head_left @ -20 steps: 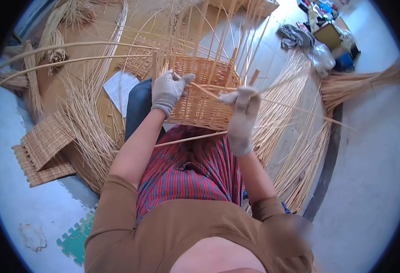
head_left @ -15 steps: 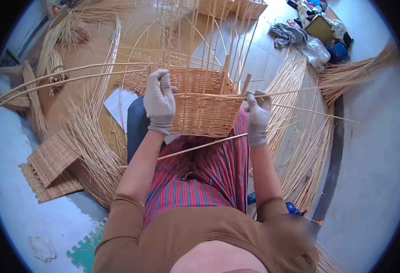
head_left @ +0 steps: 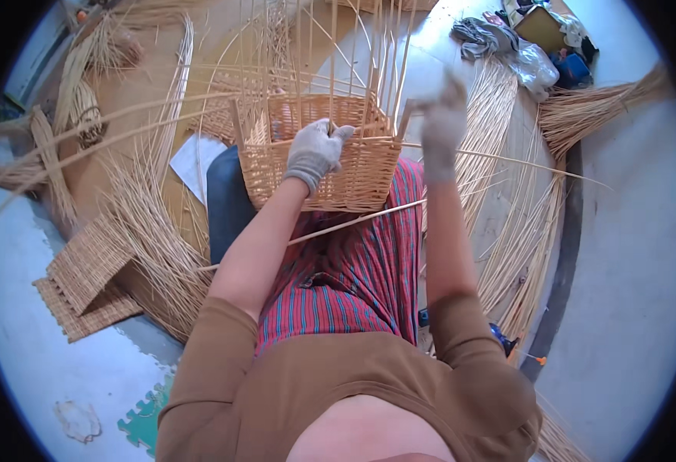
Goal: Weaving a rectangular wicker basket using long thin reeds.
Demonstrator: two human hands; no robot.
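Note:
A half-woven wicker basket (head_left: 372, 165) with tall upright stakes (head_left: 299, 69) rests at my lap, over red striped cloth (head_left: 368, 269) and a blue-clad knee (head_left: 226, 215). My left hand (head_left: 316, 150), in a pale knitted glove, is closed on the basket's front rim near its middle, fingers around the weaving rods. My right hand (head_left: 443, 127), gloved too, is raised just right of the basket's corner, smeared by motion; its fingers and anything in them cannot be made out. Long loose rods (head_left: 99, 150) stretch leftward from the basket, and one lies across my lap.
Woven mats (head_left: 88, 269) lie at the left. Bundles of pale strands (head_left: 492, 115) spread on both sides. At the back right are grey cloth (head_left: 476, 42), a plastic bag (head_left: 538, 69) and mixed items. A blue tool (head_left: 499, 339) is by my right elbow, a green foam mat (head_left: 141, 416) at lower left.
My left hand has moved rightward along the rim to the middle. My right hand has risen away from the rim and blurred. The basket has shifted slightly left and up in view.

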